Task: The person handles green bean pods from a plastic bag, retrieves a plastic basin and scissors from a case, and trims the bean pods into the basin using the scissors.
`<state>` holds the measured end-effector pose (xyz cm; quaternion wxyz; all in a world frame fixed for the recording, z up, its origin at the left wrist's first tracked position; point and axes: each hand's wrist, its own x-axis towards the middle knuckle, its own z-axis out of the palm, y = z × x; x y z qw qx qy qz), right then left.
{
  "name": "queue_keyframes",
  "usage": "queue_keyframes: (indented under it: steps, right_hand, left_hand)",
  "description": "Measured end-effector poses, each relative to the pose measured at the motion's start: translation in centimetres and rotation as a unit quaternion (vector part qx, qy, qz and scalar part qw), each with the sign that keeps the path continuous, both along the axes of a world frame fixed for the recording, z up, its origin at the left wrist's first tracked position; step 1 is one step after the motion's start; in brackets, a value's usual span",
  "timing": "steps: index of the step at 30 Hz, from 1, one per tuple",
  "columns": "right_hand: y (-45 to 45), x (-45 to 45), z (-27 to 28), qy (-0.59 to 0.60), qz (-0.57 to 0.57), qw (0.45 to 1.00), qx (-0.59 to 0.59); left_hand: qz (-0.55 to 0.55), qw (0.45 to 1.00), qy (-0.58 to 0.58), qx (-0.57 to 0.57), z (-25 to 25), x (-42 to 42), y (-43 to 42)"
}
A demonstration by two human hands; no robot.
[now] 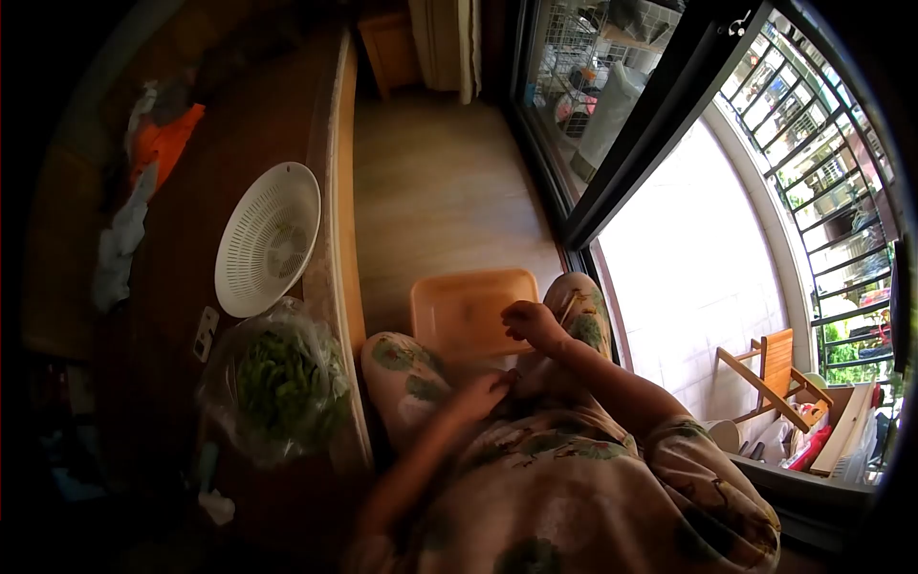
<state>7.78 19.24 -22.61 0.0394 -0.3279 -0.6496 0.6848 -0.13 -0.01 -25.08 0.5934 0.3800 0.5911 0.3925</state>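
My right hand [532, 326] is above the near right part of an orange plastic basin [438, 331], its fingers curled closed. Whatever they may hold is too small to make out. Lower and to the left, my left hand [490, 390] is in front of my lap, its fingers drawn together and partly smeared by motion; I cannot see what is in them. The basin sits on the floor by my knees. Leafy green vegetables [285, 378] lie in a clear plastic bag [222, 397] on the table at my left. Beyond it a white colander [263, 241] rests tilted.
The wooden table [277, 124] edge runs along my left side. A pale remote-like object [205, 333] and an orange bag [164, 148] lie on it. To my right is a dark sliding door frame [660, 124], with a folding wooden chair [776, 375] outside.
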Motion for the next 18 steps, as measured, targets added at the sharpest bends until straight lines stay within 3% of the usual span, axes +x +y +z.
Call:
queue_keyframes:
  steps: [2,8,18]
  right_hand:
    - [-0.6,0.5,0.7,0.01,-0.049,0.991,-0.122]
    - [-0.5,2.0,1.1,0.061,-0.096,0.98,-0.163]
    - [1.9,4.3,1.0,0.119,-0.184,0.957,-0.19]
  left_hand:
    - [0.017,1.0,0.024,0.009,-0.9,1.1,-1.4]
    - [0.087,0.996,0.014,0.005,1.0,1.6,-3.0]
    - [0.094,0.996,0.003,0.0,1.7,2.3,-2.6]
